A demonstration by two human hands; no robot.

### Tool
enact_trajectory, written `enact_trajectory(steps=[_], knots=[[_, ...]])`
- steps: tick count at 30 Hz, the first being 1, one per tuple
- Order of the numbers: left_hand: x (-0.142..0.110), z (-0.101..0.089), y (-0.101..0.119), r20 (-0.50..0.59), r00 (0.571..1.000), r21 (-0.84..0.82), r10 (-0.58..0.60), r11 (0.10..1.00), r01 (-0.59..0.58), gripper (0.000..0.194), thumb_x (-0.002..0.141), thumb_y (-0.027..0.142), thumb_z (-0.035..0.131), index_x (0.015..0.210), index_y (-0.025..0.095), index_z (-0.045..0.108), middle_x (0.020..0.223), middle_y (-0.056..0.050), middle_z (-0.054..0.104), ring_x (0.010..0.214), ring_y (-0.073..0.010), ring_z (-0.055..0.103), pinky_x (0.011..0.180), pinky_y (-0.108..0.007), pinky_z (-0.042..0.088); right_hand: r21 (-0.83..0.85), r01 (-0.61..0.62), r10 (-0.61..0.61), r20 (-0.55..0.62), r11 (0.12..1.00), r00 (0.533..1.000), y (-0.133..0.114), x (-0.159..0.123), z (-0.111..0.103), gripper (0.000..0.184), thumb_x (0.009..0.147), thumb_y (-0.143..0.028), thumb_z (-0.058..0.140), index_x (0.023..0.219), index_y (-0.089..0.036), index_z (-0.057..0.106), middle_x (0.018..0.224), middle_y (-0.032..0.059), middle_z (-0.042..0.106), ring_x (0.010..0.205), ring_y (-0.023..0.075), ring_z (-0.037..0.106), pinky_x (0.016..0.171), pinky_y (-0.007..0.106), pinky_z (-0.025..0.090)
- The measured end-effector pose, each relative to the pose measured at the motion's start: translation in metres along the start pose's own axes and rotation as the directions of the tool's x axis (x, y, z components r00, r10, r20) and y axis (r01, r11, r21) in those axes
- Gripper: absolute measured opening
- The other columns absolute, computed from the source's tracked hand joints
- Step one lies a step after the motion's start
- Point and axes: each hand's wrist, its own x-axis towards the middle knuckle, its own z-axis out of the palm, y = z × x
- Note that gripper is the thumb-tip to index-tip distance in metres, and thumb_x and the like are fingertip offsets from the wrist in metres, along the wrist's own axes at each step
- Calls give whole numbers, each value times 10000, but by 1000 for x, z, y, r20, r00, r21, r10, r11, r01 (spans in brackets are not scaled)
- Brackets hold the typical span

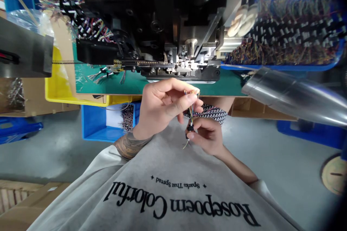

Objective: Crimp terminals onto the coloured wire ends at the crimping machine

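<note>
Between my two hands runs a short wire harness point(191, 128) with a black sleeve and thin coloured wires fanning out of its upper end. My left hand point(168, 103) pinches the tips of these coloured wires between thumb and forefinger. Lower down, my right hand point(207, 133) grips the black sleeve, and a few pale wire ends poke out beneath it. Just beyond my hands stands a black and metal crimping machine point(187, 66), its lit working area close above my left fingertips. A strip of terminals point(151, 64) feeds into it from the left.
A blue tray point(298, 66) full of wire harnesses stands at the right. Several loose harnesses point(107, 74) lie on the green mat point(130, 86). At the left are a yellow bin point(62, 95) and a blue bin point(100, 135). A clear-silver tube point(292, 97) juts in from the right.
</note>
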Motion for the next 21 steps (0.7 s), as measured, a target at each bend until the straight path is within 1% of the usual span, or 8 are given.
enact_trajectory(steps=[5, 12, 15, 19, 21], knots=[[0, -2, 1, 12, 1000, -24, 2, 1000, -2, 171, 989, 360, 771, 1033, 195, 762, 938, -46, 834, 799, -228, 842, 413, -200, 567, 11, -8, 8, -4, 1000, 1000, 1, 0, 0, 141, 910, -134, 770, 831, -210, 681, 701, -31, 642, 618, 101, 555, 607, 267, 431], [1, -2, 4, 15, 1000, -56, 17, 998, -16, 128, 978, 304, 773, 965, 180, 747, 897, -47, 838, 797, -221, 843, 420, -192, 558, 7, 0, 0, 5, 1000, 1000, 2, 0, 0, 149, 908, -155, 777, 822, -210, 669, 686, -35, 630, 606, 103, 552, 586, 268, 418], [2, -1, 4, 13, 999, -59, 34, 998, -33, 97, 976, 274, 769, 950, 184, 747, 881, -36, 842, 765, -204, 837, 430, -189, 556, 2, 2, -2, 4, 1000, 1000, 2, 0, 1, 149, 907, -171, 786, 818, -211, 673, 678, -36, 631, 595, 103, 553, 581, 271, 418], [3, 0, 2, -11, 999, -16, 48, 999, -48, 139, 977, 307, 769, 922, 182, 738, 858, -24, 841, 667, -174, 810, 440, -196, 560, 2, -4, 4, 23, 1000, 1000, -1, 1, 2, 162, 909, -195, 802, 813, -211, 672, 679, -34, 640, 585, 101, 556, 566, 267, 425], [3, 1, 2, -14, 999, -6, 51, 999, -51, 158, 981, 327, 768, 920, 185, 734, 860, -23, 841, 674, -178, 813, 449, -199, 567, 13, -10, 10, 26, 1000, 1000, -2, 1, 3, 167, 904, -198, 811, 814, -211, 671, 677, -37, 632, 588, 99, 556, 566, 263, 430]])
